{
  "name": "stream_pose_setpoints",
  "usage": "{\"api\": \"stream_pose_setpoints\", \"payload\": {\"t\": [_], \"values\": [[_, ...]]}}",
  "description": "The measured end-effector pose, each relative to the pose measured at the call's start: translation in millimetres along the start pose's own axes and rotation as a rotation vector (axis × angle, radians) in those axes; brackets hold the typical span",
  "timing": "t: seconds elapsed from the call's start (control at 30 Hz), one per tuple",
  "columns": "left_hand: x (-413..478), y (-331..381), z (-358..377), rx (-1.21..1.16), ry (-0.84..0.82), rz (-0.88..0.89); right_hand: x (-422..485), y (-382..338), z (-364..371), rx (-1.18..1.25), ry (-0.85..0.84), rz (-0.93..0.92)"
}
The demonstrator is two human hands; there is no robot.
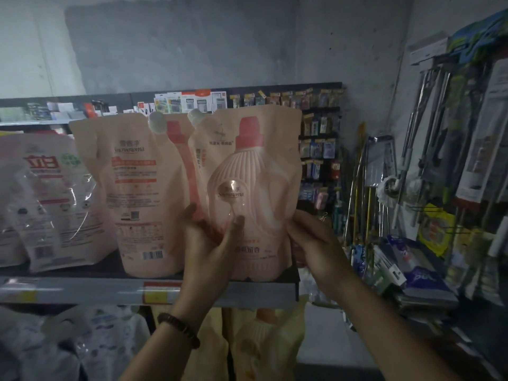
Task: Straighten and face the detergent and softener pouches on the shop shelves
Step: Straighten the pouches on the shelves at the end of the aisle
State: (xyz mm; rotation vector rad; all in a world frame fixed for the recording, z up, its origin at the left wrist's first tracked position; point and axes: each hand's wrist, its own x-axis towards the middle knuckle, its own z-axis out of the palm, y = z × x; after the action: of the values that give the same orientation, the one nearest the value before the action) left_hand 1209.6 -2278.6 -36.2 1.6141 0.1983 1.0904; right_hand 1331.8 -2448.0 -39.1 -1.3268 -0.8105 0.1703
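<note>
Left hand (211, 243) and right hand (313, 240) clamp the lower sides of the pink pouch (247, 188), standing upright at the right end of the shelf (82, 290), printed bottle facing out, spout cap top-left. It looks soft, sloshy and slick, so low on the edges seems the sensible hold, while its neighbour pouch (132, 188) shows its back.

The single head view looks forward, close on the shelf (110, 290), with its upper half taken by wall.
</note>
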Motion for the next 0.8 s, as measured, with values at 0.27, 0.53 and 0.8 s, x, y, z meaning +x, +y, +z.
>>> {"api": "stream_pose_setpoints", "payload": {"t": [0.27,0.53,0.8], "values": [[-33.3,12.2,-5.0,0.226,0.15,0.032,-9.4,1.1,-5.6,0.03,0.182,0.013],[-86.8,18.6,7.7,0.258,0.041,0.29,-6.0,5.2,-12.9,0.042,0.25,0.021],[-85.9,9.3,52.8,0.229,0.019,0.324,26.1,25.8,-26.0,0.02,0.194,0.039]]}}
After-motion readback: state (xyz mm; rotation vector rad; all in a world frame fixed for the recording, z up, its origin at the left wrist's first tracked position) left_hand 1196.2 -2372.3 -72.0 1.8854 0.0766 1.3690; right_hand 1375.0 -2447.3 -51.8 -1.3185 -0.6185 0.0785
